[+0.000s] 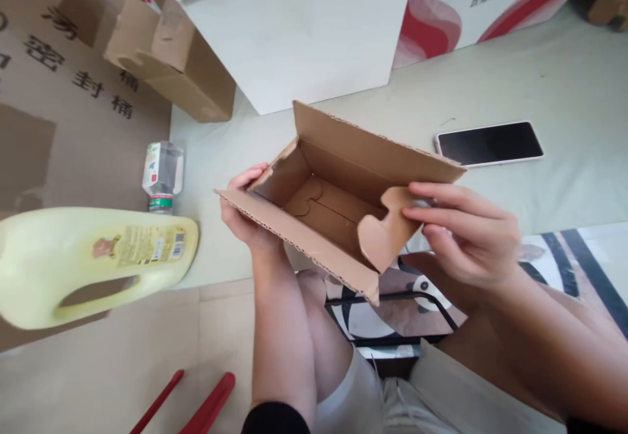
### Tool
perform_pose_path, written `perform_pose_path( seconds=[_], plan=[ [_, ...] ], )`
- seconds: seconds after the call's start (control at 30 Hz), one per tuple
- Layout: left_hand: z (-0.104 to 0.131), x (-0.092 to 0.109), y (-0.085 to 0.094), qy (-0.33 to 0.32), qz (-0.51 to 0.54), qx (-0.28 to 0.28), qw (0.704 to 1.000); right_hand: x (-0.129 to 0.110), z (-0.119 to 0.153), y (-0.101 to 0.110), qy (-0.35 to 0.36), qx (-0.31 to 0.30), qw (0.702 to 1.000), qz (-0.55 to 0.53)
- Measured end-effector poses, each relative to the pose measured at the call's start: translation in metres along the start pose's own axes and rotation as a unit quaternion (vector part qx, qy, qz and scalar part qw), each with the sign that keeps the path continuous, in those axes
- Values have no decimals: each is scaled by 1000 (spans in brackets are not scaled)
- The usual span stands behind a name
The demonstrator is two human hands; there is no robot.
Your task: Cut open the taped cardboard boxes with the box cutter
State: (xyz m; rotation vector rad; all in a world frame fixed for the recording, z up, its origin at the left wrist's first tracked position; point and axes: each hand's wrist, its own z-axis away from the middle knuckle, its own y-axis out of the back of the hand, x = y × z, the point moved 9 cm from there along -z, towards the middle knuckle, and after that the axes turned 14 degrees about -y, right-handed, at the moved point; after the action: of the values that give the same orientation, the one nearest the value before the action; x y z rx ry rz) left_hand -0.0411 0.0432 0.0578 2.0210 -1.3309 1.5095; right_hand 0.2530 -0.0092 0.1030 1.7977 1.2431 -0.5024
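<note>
An open brown cardboard box (338, 208) is held up above my lap, its flaps spread and its inside showing nothing but the interlocked bottom panels. My left hand (250, 215) grips the box's left end, fingers behind the wall and partly hidden by the front flap. At the right end, my right hand (466, 231) pinches the notched end flap (387, 224) between fingers and thumb. Beyond the box to the right, a phone (490, 144) with a dark screen lies on the pale green surface (564, 93).
A yellow jug (98, 264) and a clear bottle (164, 175) lie at the left. Behind stand a smaller carton (196, 80), a white box (304, 35) and a red-and-white box (441, 15). Red handles (210, 404) show at the lower left.
</note>
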Motion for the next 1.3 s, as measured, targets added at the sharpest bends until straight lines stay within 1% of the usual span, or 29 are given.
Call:
perform_pose_path(
  seconds=[0.03,0.07,0.1,0.13,0.2,0.23,0.27,0.33,0.4,0.5,0.6,0.67,0.77,0.83,0.87,1.0,1.13,1.3],
  plan=[
    [-1,6,-4,-55,12,-12,998,4,2,1,4,10,1000,16],
    [-2,9,-7,-91,14,-20,996,7,5,3,7,23,999,28],
    [-1,10,-9,-121,11,-27,992,11,7,7,2,41,998,43],
    [0,8,-11,-129,-6,-33,991,16,10,12,-12,61,996,58],
    [2,1,-14,-120,-50,-40,991,27,15,21,-46,90,992,71],
    [3,-2,-15,-113,-64,-42,991,31,17,23,-55,88,993,55],
    [4,-3,-17,-106,-69,-45,991,33,19,23,-60,75,995,22],
    [5,-5,-21,-91,-58,-49,993,36,20,18,-63,28,996,-63],
    [6,-7,-22,-77,-37,-49,995,37,20,12,-71,-7,992,-102],
    [5,-10,-21,-68,-31,-49,996,35,18,5,-78,-42,995,-45],
    [2,-9,-18,-86,-50,-60,993,32,15,2,-71,-55,996,-12],
    [0,-7,-18,-106,-72,-85,988,31,14,2,-62,-52,997,-20],
    [0,-6,-22,-124,-97,-141,977,32,15,0,-52,-61,996,-26],
    [0,-5,-25,-126,-101,-168,973,35,16,-1,-52,-62,996,-31],
    [0,-5,-26,-123,-102,-172,972,36,17,0,-54,-61,996,-35],
    [2,-4,-27,-117,-111,-158,974,41,19,-1,-62,-69,995,-39],
    [6,-6,-28,-94,-103,-140,980,39,20,-4,-58,-80,994,-36],
    [10,-3,-34,-97,-86,-154,980,35,21,-8,-39,-81,995,-37]
  ],
)
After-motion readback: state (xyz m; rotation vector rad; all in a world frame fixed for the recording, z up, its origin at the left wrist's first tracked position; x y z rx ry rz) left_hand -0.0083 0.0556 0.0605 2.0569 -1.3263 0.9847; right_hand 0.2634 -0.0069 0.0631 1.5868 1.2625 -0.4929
